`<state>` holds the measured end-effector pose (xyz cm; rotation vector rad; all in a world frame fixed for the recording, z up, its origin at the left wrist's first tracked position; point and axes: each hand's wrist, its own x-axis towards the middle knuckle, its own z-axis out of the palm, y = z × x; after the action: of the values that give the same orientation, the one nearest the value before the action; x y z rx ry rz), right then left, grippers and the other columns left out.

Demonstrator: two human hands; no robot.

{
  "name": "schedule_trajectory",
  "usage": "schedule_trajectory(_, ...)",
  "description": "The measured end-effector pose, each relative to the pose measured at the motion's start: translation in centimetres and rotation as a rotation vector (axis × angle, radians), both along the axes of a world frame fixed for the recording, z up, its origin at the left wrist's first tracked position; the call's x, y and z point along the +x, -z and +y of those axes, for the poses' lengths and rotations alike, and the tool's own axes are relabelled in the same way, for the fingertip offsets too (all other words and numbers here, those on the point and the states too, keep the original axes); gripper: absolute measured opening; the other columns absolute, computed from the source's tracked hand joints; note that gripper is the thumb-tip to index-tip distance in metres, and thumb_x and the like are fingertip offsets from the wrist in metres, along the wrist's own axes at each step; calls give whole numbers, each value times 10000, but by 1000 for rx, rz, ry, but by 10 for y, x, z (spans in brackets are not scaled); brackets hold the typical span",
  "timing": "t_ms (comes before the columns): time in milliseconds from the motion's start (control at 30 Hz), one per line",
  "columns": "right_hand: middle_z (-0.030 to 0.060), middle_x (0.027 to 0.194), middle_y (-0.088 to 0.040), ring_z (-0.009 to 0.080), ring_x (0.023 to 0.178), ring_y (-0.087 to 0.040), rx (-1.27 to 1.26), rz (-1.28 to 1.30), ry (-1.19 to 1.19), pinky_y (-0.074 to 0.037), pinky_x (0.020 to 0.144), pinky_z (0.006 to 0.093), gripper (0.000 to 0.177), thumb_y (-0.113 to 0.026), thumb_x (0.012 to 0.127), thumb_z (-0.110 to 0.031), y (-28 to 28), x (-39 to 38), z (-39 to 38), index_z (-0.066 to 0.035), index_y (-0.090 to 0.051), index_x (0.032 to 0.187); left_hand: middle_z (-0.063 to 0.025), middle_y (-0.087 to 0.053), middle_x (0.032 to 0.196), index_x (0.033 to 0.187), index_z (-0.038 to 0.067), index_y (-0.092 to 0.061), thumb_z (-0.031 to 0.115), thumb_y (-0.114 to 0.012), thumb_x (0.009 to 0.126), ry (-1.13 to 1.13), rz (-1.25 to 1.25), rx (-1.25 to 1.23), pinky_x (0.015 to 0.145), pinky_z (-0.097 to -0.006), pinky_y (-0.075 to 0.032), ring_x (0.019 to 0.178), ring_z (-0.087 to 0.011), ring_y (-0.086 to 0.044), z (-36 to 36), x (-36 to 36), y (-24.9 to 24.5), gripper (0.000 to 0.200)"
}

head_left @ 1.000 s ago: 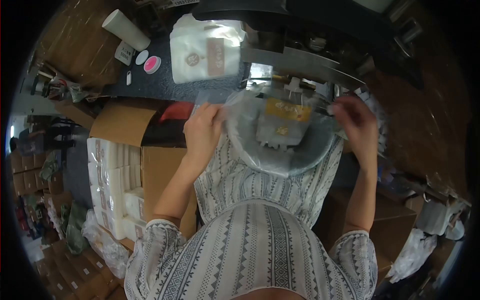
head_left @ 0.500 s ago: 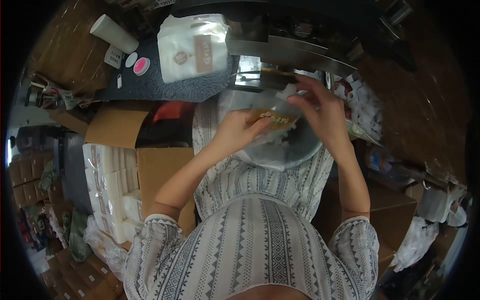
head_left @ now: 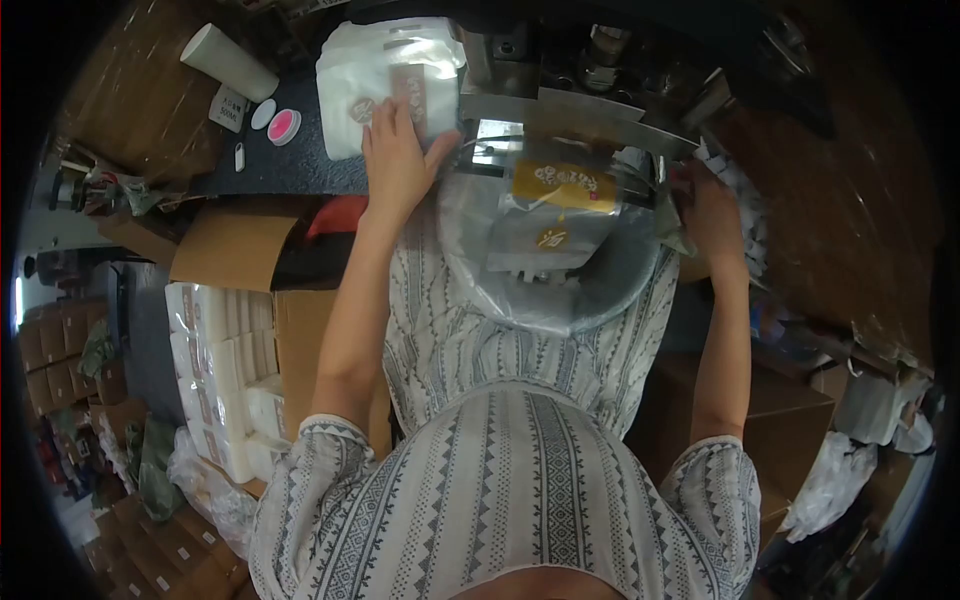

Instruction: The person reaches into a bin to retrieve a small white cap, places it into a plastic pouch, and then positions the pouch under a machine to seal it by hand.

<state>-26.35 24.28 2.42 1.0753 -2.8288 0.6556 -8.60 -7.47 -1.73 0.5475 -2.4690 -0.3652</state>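
My left hand (head_left: 398, 165) lies with fingers spread on the top of a stack of white printed plastic pouches (head_left: 345, 115). On the right, my right hand (head_left: 712, 220) reaches to a heap of small white plastic pieces (head_left: 752, 205); its fingertips are dim and partly hidden. Between the hands, a clear pouch with a yellow printed band (head_left: 565, 188) hangs at the front of a metal machine (head_left: 630, 128). Below that pouch sits a round basin lined with clear plastic (head_left: 620, 285), with a few small white pieces inside.
An open cardboard box (head_left: 235, 250) and stacked white packs (head_left: 215, 370) stand at left. On the dark mat (head_left: 320, 178) lie a pink round tin (head_left: 284, 126) and a white cup (head_left: 228, 62). Another cardboard box (head_left: 770, 420) stands at right.
Both hands have left the basin area. My left hand has moved up-left onto the pouch stack, my right hand out to the white pieces. The yellow-banded pouch now hangs at the machine, untouched.
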Motion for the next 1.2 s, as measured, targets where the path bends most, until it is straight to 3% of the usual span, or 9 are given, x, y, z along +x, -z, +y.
schedule_trajectory(33, 142, 1030, -666, 329, 933, -642, 66, 11, 16, -500, 775, 419, 257, -590, 813, -46, -7, 0, -3, -53, -610, 1070, -206, -575, 1145, 1132, -4, -570, 281, -661, 864, -82, -151, -438, 913, -402, -442, 1074, -327, -555, -6, 3, 2, 402)
schedule_trajectory(100, 136, 1027, -656, 333, 916, -634, 85, -16, 141, -503, 770, 427, 211, -607, 797, -48, -27, 11, -8, -55, -621, 1007, -168, -579, 1116, 1189, 33, -537, 247, -665, 853, 59, -81, -413, 912, -406, -422, 1098, -335, -526, 0, 24, 0, 418)
schedule_trajectory(267, 119, 980, -642, 328, 829, -629, -202, -136, 194, -519, 710, 399, 215, -687, 750, -42, -52, 39, -8, -52, -635, 958, -106, -606, 863, 985, 53, -648, 99, -650, 811, -94, -166, 112, 647, -375, -477, 772, -322, -601, 21, 68, -36, 180)
schedule_trajectory(600, 107, 989, -643, 294, 864, -643, -456, -203, -562, -526, 737, 347, 234, -661, 800, -47, -55, 77, -73, -55, -647, 1034, -123, -595, 780, 896, 50, -663, 68, -650, 803, 256, -13, 202, 581, -353, -468, 685, -316, -592, 78, 60, -66, 96)
schedule_trajectory(700, 102, 982, -647, 233, 899, -638, -461, -404, -426, -512, 781, 320, 267, -669, 804, -45, -52, 67, -67, -40, -638, 1069, -108, -614, 753, 876, 11, -652, 101, -653, 842, 443, -107, 399, 566, -308, -475, 648, -245, -623, 89, 39, -50, 96)
schedule_trajectory(767, 96, 970, -647, 171, 923, -633, -458, -521, -279, -498, 819, 297, 290, -672, 805, -28, -52, 61, -58, -23, -630, 1091, -70, -623, 739, 851, -29, -639, 168, -651, 883, 249, -311, 1241, 565, -260, -485, 658, -143, -632, 97, 16, -55, 200)
schedule_trajectory(933, 135, 964, -645, 202, 876, -645, -157, -196, -83, -508, 749, 324, 332, -674, 814, -102, -63, 54, -16, -32, -605, 1132, -56, -634, 763, 901, -55, -648, 206, -648, 894, 168, -128, 1630, 578, -226, -488, 677, -103, -628, 90, -26, -37, 261)
schedule_trajectory(1033, 168, 929, -646, 332, 864, -642, 90, 245, 181, -502, 732, 403, 233, -634, 833, -140, -40, 33, 0, -37, -633, 1042, -81, -638, 740, 912, -58, -649, 240, -636, 904, 169, -113, 1575, 568, -264, -494, 640, -135, -635, 89, -23, -34, 298)
schedule_trajectory(1200, 201, 909, -654, 413, 883, -610, 129, 22, 130, -487, 758, 449, 162, -597, 836, -134, 4, -1, 9, -39, -646, 959, -240, -464, 1288, 1240, -18, -496, 350, -660, 838, -23, 118, -101, 936, -431, -387, 1150, -370, -479, -7, -15, -3, 569)
